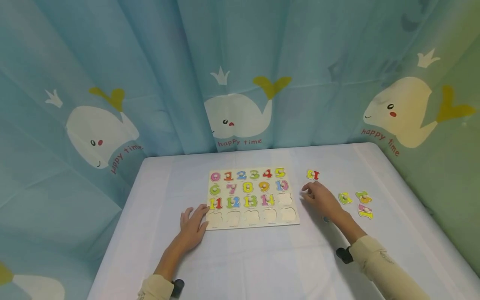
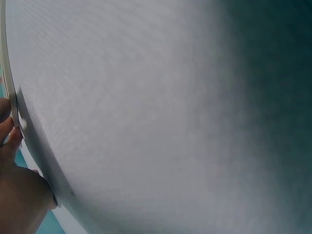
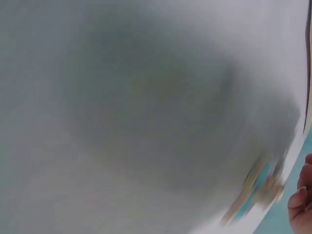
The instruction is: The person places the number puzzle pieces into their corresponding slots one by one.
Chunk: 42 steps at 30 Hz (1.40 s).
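A wooden number puzzle board [image 1: 260,225] lies on the table with the colourful pieces 0 to 14 in its upper rows and bare recesses at the lower right. At its lower left corner my left hand [image 1: 193,228] rests with fingers and thumb touching the edge; the fingertips also meet the board edge [image 2: 6,58] in the left wrist view. My right hand [image 1: 323,200] hovers right of the board, fingers loosely bent, with nothing seen between them. Just beyond its fingers is a yellow and red number piece [image 1: 313,174]. A blue piece [image 1: 326,219] is partly hidden beneath the wrist.
Further right lie a green and yellow piece [image 1: 345,198], a green and orange piece [image 1: 363,196] and a pink and yellow piece [image 1: 365,211]. A white cloth covers the table [image 1: 247,262]. Blue whale-print curtains [image 1: 157,83] hang behind and beside it.
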Each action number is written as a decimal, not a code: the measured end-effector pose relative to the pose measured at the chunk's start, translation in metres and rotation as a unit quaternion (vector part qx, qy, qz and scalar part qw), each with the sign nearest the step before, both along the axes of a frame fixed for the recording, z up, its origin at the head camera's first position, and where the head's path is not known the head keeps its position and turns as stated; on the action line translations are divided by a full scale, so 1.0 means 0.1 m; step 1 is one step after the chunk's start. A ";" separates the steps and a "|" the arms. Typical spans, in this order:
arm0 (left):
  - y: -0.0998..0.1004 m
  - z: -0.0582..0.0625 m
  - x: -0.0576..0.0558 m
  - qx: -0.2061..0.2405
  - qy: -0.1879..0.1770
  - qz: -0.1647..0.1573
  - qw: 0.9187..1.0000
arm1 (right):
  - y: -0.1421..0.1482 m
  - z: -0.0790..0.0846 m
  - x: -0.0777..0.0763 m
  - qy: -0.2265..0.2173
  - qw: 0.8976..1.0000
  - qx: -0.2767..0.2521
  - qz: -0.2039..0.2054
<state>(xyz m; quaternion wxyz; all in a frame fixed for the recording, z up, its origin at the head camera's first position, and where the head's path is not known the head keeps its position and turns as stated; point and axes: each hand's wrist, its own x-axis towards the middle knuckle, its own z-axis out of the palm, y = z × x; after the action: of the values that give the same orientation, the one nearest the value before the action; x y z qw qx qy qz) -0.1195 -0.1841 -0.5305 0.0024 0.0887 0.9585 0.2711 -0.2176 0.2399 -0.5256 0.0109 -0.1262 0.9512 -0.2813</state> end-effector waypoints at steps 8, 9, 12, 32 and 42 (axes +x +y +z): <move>0.01 0.00 0.01 -0.002 -0.004 0.003 1.000 | 0.59 0.02 0.08 -0.005 0.998 0.008 -0.062; 0.01 0.00 0.01 -0.001 -0.008 0.004 1.000 | 0.65 0.02 0.09 0.002 0.998 0.007 -0.065; 0.00 0.00 0.00 -0.001 -0.014 0.006 1.000 | 0.82 0.03 0.11 0.021 0.997 0.005 -0.068; -0.01 0.00 -0.02 -0.009 -0.027 0.004 1.000 | 1.02 0.01 0.19 -0.012 0.997 0.020 -0.069; -0.01 -0.01 -0.01 -0.003 -0.002 -0.001 1.000 | 0.96 -0.05 0.17 -0.008 0.996 0.026 -0.083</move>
<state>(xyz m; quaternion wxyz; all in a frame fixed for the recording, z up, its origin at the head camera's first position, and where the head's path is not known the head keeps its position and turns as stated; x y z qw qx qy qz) -0.1208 -0.1849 -0.5320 0.0052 0.0887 0.9592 0.2684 -0.2006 0.3360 -0.5306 -0.0021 -0.0441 0.9654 -0.2570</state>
